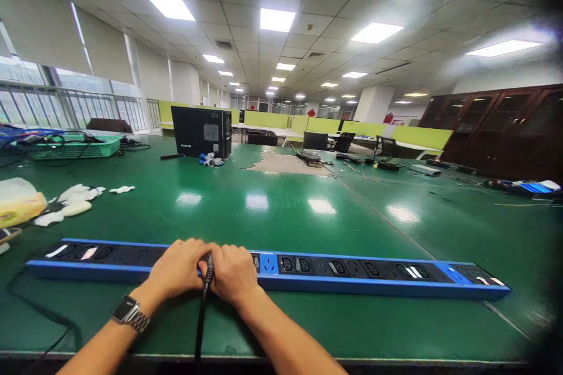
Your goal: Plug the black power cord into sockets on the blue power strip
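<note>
A long blue and black power strip point(352, 284) with rows of sockets lies across the green table in front of me. Over its left-middle part, my left hand point(180, 266) and my right hand point(235, 275) are close together, fingers curled and touching. Between them is the end of a black power cord point(203, 310), which hangs down over the near table edge. My right hand's fingers are closed on the cord's plug, most of which they hide. My left hand's fingers bend round the plug's other side. A watch point(131, 312) is on the left wrist.
The green table point(285, 217) bears a black computer case point(197, 132) with gloves point(211, 159) beside it. Farther left are a green basket point(77, 147) of cables and a plastic bag point(20, 202). Loose electronic parts point(312, 158) lie at the back. A dark cable point(48, 313) runs at near left.
</note>
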A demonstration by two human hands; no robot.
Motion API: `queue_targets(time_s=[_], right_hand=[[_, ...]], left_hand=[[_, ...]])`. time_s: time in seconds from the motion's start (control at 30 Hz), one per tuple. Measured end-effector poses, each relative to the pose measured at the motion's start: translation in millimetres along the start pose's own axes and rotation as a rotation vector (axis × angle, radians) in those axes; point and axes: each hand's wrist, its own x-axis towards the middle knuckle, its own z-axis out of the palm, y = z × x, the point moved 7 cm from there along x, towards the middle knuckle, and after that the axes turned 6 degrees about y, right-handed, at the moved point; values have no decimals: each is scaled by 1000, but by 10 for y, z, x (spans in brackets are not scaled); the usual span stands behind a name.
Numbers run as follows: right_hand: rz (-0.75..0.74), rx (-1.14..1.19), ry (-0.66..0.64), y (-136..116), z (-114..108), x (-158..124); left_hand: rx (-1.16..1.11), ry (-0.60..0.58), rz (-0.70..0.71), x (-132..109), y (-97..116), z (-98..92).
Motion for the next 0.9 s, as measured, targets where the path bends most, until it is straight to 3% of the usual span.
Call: queue_targets(time_s=[0.4,0.57,0.73,0.9], right_hand=[[118,86,31,108,-69,15],[284,286,240,217,-284,-46],[440,388,446,789,-692,-441],[642,231,365,1799,-936,-1128]], left_hand=[[-7,20,-12,-11,-45,49],[-12,19,-3,-15,-58,50],[-2,-9,-19,-7,-87,66],[1,-53,-39,-4,-82,75]])
